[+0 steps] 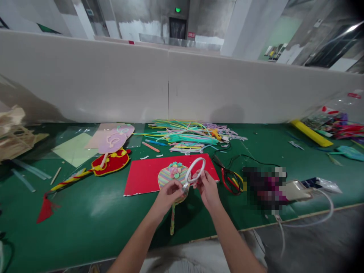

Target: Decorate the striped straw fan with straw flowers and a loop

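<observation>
A white ring, which looks like a narrow roll of tape, is held up between my hands. My right hand grips its right side with thumb and fingers. By the ring's lower left, the fingers of my left hand are pinched together at a small shiny, clear piece, perhaps the tape's end. Beneath lies a pastel striped hand fan with a flower decoration and a wrapped handle. My hands partly cover it. The fan rests partly on a red board.
Pipe cleaners lie heaped at the back. A red and yellow fan with a tassel is on the left, near a lilac fan-shaped piece. Red-handled pliers, cables and a yellow bar are to the right.
</observation>
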A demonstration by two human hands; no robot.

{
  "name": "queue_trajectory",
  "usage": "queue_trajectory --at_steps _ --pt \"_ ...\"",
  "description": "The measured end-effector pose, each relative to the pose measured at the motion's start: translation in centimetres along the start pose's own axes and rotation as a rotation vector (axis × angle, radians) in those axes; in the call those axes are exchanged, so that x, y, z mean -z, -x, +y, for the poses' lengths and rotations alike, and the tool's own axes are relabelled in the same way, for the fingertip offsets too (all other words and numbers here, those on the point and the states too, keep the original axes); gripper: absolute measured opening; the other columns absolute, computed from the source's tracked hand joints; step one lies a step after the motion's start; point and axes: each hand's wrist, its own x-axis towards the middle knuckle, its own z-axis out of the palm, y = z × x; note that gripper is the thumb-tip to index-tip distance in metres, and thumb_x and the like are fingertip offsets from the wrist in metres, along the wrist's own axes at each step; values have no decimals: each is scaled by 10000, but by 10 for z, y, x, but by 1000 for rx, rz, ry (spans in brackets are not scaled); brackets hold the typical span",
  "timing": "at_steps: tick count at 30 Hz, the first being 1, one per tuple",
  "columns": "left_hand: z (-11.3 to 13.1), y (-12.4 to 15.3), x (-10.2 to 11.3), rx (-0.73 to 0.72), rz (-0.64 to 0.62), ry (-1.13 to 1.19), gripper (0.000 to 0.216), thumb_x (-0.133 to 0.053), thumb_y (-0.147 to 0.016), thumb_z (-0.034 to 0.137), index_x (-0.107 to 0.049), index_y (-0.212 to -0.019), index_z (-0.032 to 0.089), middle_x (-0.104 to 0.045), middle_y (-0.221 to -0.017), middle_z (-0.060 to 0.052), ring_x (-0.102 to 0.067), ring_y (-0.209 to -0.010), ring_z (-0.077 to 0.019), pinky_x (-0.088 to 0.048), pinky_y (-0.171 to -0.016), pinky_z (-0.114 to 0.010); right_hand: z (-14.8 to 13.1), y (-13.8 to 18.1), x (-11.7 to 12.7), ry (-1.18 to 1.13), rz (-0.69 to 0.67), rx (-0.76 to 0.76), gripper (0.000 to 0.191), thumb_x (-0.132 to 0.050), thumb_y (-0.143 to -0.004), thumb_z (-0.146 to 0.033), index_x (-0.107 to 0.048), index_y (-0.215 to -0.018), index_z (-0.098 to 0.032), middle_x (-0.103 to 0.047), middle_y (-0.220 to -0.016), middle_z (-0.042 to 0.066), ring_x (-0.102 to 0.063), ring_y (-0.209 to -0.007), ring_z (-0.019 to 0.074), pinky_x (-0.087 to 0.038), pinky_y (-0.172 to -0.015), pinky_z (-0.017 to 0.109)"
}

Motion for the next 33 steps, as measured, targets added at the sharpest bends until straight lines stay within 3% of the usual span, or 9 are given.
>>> queue_trajectory --at_steps 6,9,11,14,17,19,22,26,33 --pt "-11 6 7 81 -9 98 234 -718 -636 309 -548 -626 149 -531 -587 19 -509 -576 -102 -401 -589 -213 -2 8 6 -160 -15 -148 200 -647 -726 -371 -584 -790 -193 -627 -684 -9 -541 -508 90 -447 -442 193" --pt "-23 4 10 128 40 268 258 -688 -669 375 -550 -699 159 -544 -625 13 -513 -558 -98 -419 -575 -222 -3 11 6 -191 0 -121 176 -648 -735 -352 -569 -772 -199 -640 -702 -13 -565 -525 84 -468 -478 193" --pt "-27 1 11 91 98 264 280 -617 -725 439 -548 -761 169 -562 -687 -4 -546 -610 -119 -440 -594 -236 -4 12 5 -184 7 -72 162 -639 -748 -343 -555 -762 -205 -644 -703 -19 -577 -529 85 -475 -494 199" --pt "-24 -2 13 -106 229 -70 253 -538 -787 426 -560 -851 182 -593 -849 -44 -578 -803 -178 -459 -703 -277 -3 11 2 -152 15 -9 148 -619 -768 -337 -543 -761 -210 -655 -713 -15 -593 -538 103 -489 -509 230" --pt "-16 -2 14 -383 360 -546 293 -591 -761 328 -544 -1024 207 -559 -1074 -75 -523 -1011 -230 -419 -860 -349 -2 10 0 -111 13 6 150 -601 -780 -344 -539 -769 -209 -655 -710 -11 -604 -543 121 -504 -525 264" --pt "-12 -3 14 -540 374 -815 356 -601 -759 287 -518 -1099 218 -539 -1128 -82 -490 -1072 -240 -381 -922 -380 -1 10 -2 -88 8 1 161 -602 -777 -351 -533 -765 -206 -649 -694 -13 -606 -540 126 -508 -524 274" --pt "-9 -7 13 -699 303 -1084 239 -561 -799 260 -554 -1035 221 -590 -1030 -72 -525 -997 -225 -397 -886 -361 0 12 -3 -75 -1 -5 181 -610 -768 -361 -520 -756 -205 -640 -678 -18 -608 -537 128 -509 -516 275" --pt "-12 -10 10 -742 262 -1216 95 -511 -834 221 -593 -877 202 -621 -828 -46 -547 -823 -200 -414 -757 -328 -1 14 -4 -118 -11 -39 190 -625 -754 -368 -523 -761 -208 -648 -708 -14 -609 -552 122 -506 -528 266" --pt "-15 -11 9 -768 274 -1291 122 -501 -840 204 -613 -890 196 -618 -838 -51 -541 -817 -195 -403 -742 -325 1 17 -3 -135 -58 -40 176 -594 -777 -377 -543 -778 -208 -641 -769 -2 -610 -596 121 -492 -574 272"
